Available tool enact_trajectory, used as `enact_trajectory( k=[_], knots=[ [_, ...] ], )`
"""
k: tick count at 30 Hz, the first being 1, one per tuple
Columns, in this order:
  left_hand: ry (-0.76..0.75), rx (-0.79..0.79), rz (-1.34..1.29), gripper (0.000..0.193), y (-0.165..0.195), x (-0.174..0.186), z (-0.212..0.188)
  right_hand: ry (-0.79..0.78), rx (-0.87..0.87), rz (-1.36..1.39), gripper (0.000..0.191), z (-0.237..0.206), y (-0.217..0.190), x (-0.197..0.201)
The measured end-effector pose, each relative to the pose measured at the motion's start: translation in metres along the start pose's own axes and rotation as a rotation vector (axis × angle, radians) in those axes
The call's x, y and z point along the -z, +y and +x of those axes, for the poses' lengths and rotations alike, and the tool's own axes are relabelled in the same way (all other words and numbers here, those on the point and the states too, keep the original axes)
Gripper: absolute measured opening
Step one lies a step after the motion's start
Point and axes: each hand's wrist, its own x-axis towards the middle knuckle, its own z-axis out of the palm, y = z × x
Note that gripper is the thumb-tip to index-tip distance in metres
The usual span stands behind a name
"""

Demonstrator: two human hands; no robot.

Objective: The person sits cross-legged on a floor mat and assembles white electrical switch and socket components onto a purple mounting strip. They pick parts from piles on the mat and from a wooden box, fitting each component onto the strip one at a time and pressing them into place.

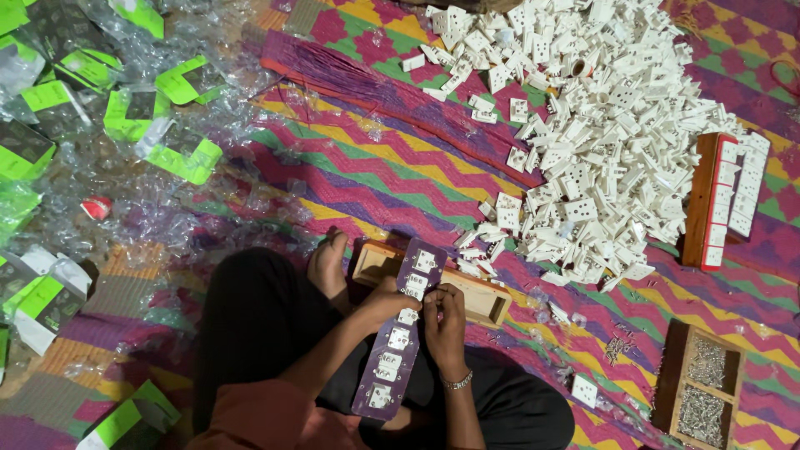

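Landmark: purple strip (400,342) of white sockets, lying lengthwise over the lap, likely so both hands can work along it. Far left of the strip, clear plastic wrappers and green-and-black folded cards (187,154) lie scattered on the woven mat (367,175). At the strip's middle, left hand (385,302) has fingers curled against its edge, right hand (444,321) pinches one socket (408,316); wooden tray (479,300) just behind, socket heap (600,133) up right, screw box (702,387) far right.
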Motion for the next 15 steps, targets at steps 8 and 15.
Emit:
enact_trajectory(
  k=[8, 15],
  knots=[
    [0.02, 0.0, 0.031, 0.017, 0.0108, -0.0027, -0.0061, -0.03, 0.013, -0.066, 0.012, 0.0032, -0.0102, 0.0027],
    [0.016, -0.037, 0.034, 0.014, 0.0044, 0.0006, -0.003, -0.039, 0.045, -0.099, 0.009, 0.0039, -0.0084, 0.0024]
  ],
)
